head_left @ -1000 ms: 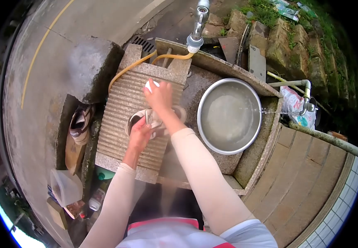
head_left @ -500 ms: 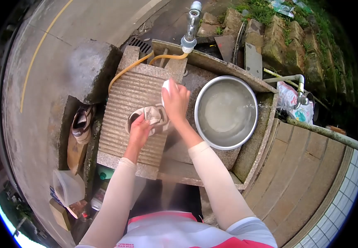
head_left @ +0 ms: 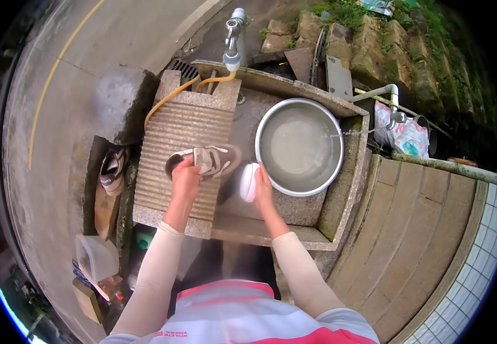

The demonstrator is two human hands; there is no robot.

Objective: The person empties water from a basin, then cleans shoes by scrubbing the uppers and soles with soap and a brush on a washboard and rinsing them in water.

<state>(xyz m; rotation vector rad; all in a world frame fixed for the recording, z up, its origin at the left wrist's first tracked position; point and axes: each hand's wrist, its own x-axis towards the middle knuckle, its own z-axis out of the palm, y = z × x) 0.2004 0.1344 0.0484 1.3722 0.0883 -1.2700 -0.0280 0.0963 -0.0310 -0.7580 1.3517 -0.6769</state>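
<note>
A beige and brown shoe (head_left: 220,160) lies sideways on the ridged stone washboard (head_left: 194,123), its toe to the right. My left hand (head_left: 185,180) is closed on the shoe near its tongue and opening. In my right hand (head_left: 264,189) is a white oval brush (head_left: 249,182), held over the sink between the washboard and the metal basin. The basin (head_left: 299,147) holds cloudy water and stands in the stone sink (head_left: 349,192), just right of my right hand.
Water runs from a tap (head_left: 396,116) at the right towards the basin. Another tap (head_left: 233,49) with a yellow hose (head_left: 165,100) stands behind the washboard. At the left are a second shoe (head_left: 112,172), a clear plastic container (head_left: 96,258) and a stone block (head_left: 125,103).
My right hand has moved from above the shoe down and to the right with the brush. My left hand stays on the shoe. The whole view has shifted somewhat.
</note>
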